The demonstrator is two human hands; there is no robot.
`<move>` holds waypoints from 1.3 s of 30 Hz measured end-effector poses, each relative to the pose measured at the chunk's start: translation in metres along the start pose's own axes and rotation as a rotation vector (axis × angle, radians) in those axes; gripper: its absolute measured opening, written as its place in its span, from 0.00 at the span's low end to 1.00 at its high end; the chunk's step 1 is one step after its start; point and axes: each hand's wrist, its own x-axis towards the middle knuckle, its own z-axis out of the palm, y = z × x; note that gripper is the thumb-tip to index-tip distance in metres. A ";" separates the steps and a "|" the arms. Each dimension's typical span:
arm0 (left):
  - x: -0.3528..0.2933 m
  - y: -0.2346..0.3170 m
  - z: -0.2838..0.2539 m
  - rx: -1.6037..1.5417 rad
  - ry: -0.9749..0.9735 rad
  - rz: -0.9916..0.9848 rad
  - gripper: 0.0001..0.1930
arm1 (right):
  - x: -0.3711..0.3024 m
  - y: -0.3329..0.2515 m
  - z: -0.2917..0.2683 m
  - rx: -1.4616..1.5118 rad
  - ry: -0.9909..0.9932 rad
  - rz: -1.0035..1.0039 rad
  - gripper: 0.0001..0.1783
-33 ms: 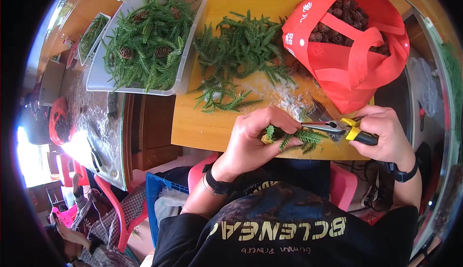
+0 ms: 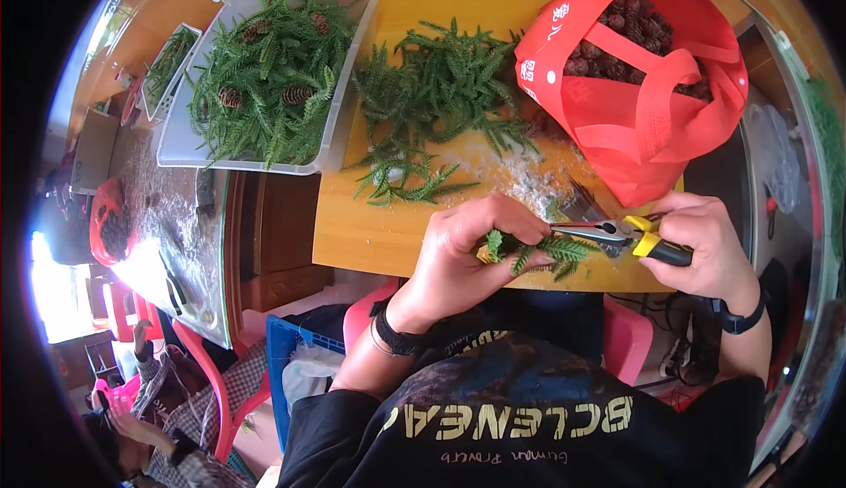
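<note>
Near the table's front edge, my left hand (image 2: pixel 476 245) pinches a small green artificial pine sprig (image 2: pixel 566 250) between thumb and fingers. My right hand (image 2: pixel 705 241) is closed around the black and yellow handles of a pair of pliers (image 2: pixel 608 232). The plier jaws point left and reach my left fingertips just above the sprig. What exactly lies between the jaws is too small to make out. Beyond my hands, a pile of loose pine sprigs (image 2: pixel 458 82) spreads over the yellow table (image 2: pixel 388 241).
A clear plastic bin (image 2: pixel 352 91) at the left holds sprigs and several pine cones (image 2: pixel 298 95). At the right stands a red bag (image 2: pixel 617 149) full of cones. White flakes (image 2: pixel 533 179) and thin dark wires (image 2: pixel 582 206) lie between. Another person (image 2: pixel 189 435) sits at lower left.
My hands, the pliers and the sprig look the same. At the lower left, the other person's hand and arm have shifted slightly.
</note>
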 end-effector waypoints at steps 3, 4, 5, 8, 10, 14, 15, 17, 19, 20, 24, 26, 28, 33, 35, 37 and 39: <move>0.003 0.003 0.003 0.169 0.035 0.082 0.13 | -0.003 -0.003 0.001 -0.070 0.055 0.003 0.14; 0.003 0.003 0.005 0.212 0.058 0.100 0.13 | -0.003 -0.005 0.001 -0.102 0.068 0.009 0.14; 0.003 0.003 0.006 0.213 0.059 0.100 0.13 | -0.003 -0.007 0.000 -0.133 0.082 0.014 0.15; 0.003 0.002 0.010 0.314 0.090 0.142 0.14 | -0.005 -0.010 -0.002 -0.162 0.081 0.007 0.15; 0.003 0.001 0.012 0.319 0.103 0.168 0.14 | -0.005 -0.012 -0.002 -0.166 0.077 0.028 0.15; 0.000 -0.001 0.010 0.236 0.105 0.091 0.12 | -0.003 -0.014 -0.001 -0.143 0.059 0.063 0.14; -0.002 -0.001 0.009 0.152 0.090 0.010 0.11 | -0.002 -0.012 -0.001 -0.142 0.060 0.063 0.14; -0.006 -0.004 0.005 0.069 0.075 -0.072 0.10 | -0.002 -0.006 -0.004 -0.026 -0.001 0.097 0.12; -0.009 -0.010 0.003 -0.164 0.018 -0.144 0.09 | -0.003 0.003 -0.004 0.015 -0.008 0.083 0.11; -0.009 -0.009 0.003 -0.163 0.019 -0.143 0.09 | -0.003 0.007 -0.002 0.057 -0.017 0.070 0.10; -0.010 -0.007 0.004 -0.431 -0.009 -0.276 0.12 | -0.001 0.018 0.005 0.131 -0.055 0.076 0.10; -0.010 -0.007 0.005 -0.454 -0.012 -0.278 0.13 | 0.002 0.022 0.008 0.231 -0.112 0.052 0.11; -0.010 -0.007 0.007 -0.514 0.016 -0.254 0.11 | 0.004 0.025 0.012 0.247 -0.121 0.033 0.11; -0.009 -0.002 0.005 -0.542 -0.017 -0.324 0.14 | 0.008 0.030 0.017 0.243 -0.136 -0.052 0.10; -0.010 -0.003 0.005 -0.575 -0.023 -0.396 0.17 | 0.009 0.030 0.018 0.213 -0.108 -0.056 0.11; -0.012 -0.009 0.003 -0.602 -0.023 -0.377 0.20 | 0.009 0.029 0.017 0.205 -0.108 -0.061 0.12; -0.011 -0.010 0.001 -0.612 -0.049 -0.357 0.22 | 0.009 0.027 0.016 0.197 -0.107 -0.063 0.13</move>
